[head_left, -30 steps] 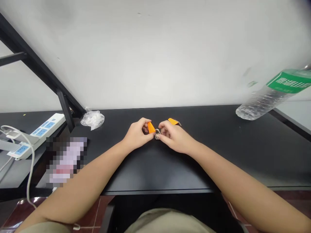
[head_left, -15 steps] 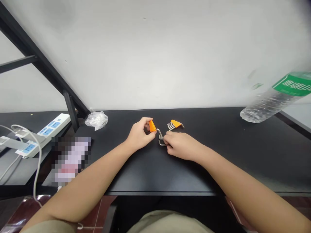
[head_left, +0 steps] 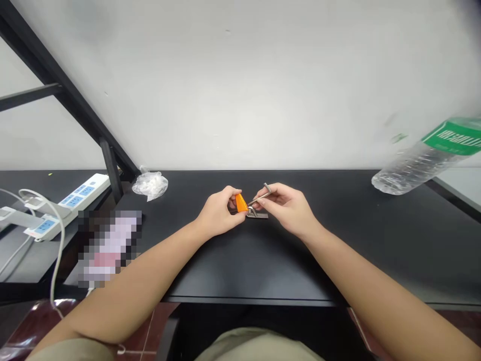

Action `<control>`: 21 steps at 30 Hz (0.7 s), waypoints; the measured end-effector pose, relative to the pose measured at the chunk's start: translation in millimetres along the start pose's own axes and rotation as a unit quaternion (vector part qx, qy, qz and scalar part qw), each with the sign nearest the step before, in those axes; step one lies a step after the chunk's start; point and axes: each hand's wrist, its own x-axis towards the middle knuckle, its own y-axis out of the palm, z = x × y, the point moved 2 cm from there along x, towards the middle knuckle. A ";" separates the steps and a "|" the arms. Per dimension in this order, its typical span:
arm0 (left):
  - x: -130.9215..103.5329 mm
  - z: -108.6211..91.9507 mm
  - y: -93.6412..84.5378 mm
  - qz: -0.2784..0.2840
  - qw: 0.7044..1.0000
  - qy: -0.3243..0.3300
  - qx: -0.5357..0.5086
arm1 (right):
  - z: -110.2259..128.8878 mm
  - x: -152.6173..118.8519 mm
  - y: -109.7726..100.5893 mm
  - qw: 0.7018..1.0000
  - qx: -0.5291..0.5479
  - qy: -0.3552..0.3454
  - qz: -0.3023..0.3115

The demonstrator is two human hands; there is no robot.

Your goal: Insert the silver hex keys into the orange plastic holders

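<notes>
My left hand [head_left: 222,211] pinches an orange holder [head_left: 241,203] between thumb and fingers, above the black table. Between thumb and fingertips of my right hand [head_left: 287,206] is a bent metal hex key [head_left: 259,198]; its short end sticks up, and its other end reaches the holder's right side. Several more metal keys [head_left: 258,215] lie just below, beside the holder's lower edge. Whether the held key touches the holder cannot be made out. The second orange piece is not visible, perhaps hidden by my right hand.
The black table [head_left: 319,271] meets a white wall. A crumpled clear plastic bag [head_left: 150,185] is at the back left, near a black frame and a white power strip [head_left: 71,203] with cables. A large clear bottle [head_left: 421,163] leans at the right. A blurred-out item [head_left: 110,248] lies left.
My right hand has moved up and right, and now holds one key at an angle. The orange holder in my left hand has shifted slightly right and down. The second orange piece has gone from view.
</notes>
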 end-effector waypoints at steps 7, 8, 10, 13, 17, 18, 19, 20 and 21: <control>-0.2 -0.7 -0.4 0.012 1.000 0.002 -0.001 | -6.0 2.2 -2.2 0.999 -0.037 -0.004 0.015; -0.2 -0.9 -0.5 0.012 1.000 0.001 -0.001 | -5.9 1.9 -2.2 0.999 -0.037 -0.001 0.014; -0.1 -1.0 -0.8 0.014 1.000 0.001 0.000 | -5.8 0.9 -1.8 0.999 -0.032 0.004 0.017; 0.3 -1.5 -1.5 0.029 1.000 0.004 0.008 | -5.2 -1.1 -1.2 0.999 -0.039 0.006 0.033; 0.9 -2.5 -3.1 0.039 0.999 0.008 0.015 | -1.7 -2.0 -2.1 0.991 -0.121 -0.019 0.047; 0.9 -2.7 -3.3 0.037 0.999 0.009 0.015 | -0.5 -1.8 -2.2 0.989 -0.138 -0.028 0.051; 0.8 -2.9 -3.3 0.036 0.999 0.009 0.015 | 0.6 -1.5 -2.0 0.986 -0.155 -0.038 0.058; 0.6 -3.1 -3.2 0.035 0.999 0.009 0.014 | 1.5 -1.0 -1.5 0.981 -0.173 -0.050 0.067; 0.3 -3.3 -2.9 0.035 0.999 0.008 0.012 | 2.2 -0.5 -0.7 0.976 -0.195 -0.064 0.078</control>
